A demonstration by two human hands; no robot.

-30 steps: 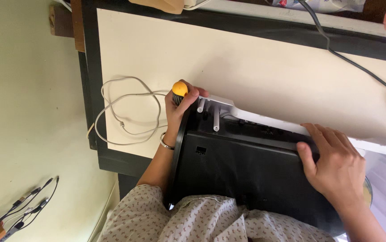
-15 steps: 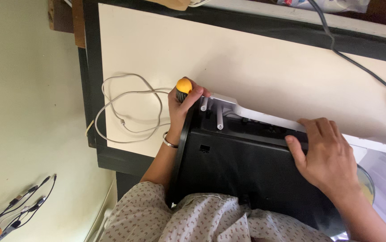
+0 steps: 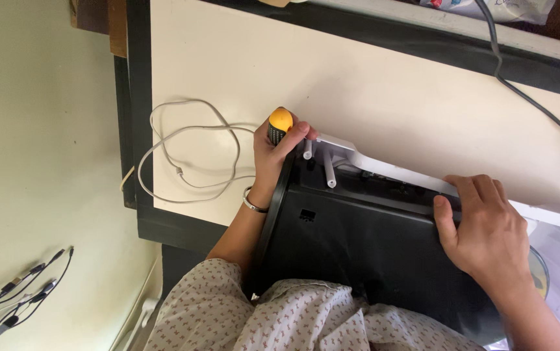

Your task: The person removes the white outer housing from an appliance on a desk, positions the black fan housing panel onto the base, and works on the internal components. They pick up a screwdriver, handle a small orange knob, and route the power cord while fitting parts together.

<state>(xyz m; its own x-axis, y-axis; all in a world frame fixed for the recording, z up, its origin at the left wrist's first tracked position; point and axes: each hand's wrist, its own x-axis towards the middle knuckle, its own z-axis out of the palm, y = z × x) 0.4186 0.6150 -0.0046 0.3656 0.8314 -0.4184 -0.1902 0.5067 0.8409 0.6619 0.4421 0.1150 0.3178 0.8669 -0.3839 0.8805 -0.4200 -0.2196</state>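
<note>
Nearest the camera, across the person's lap, a patterned garment [image 3: 293, 318] lies below a large black plastic housing [image 3: 358, 247] that leans with its upper edge against the cream surface [image 3: 390, 97]. The right hand [image 3: 488, 234] lies flat on the housing's top right part, fingers spread and pressed down, the fingertips touching a long white plastic piece [image 3: 423, 179] that runs along the housing's upper edge. Two short white pegs [image 3: 319, 162] stick out of that piece near its left end. The left hand [image 3: 273, 159], a thin bangle [image 3: 253, 203] on its wrist, is closed around a screwdriver [image 3: 279, 127] with a black grip and an orange cap, just left of the pegs at the housing's upper left corner; the shaft is hidden. Farther left on the surface lies a loose coil of grey cable [image 3: 189, 156]. At the far edge a dark cable [image 3: 527, 97] crosses the surface's black border.
</note>
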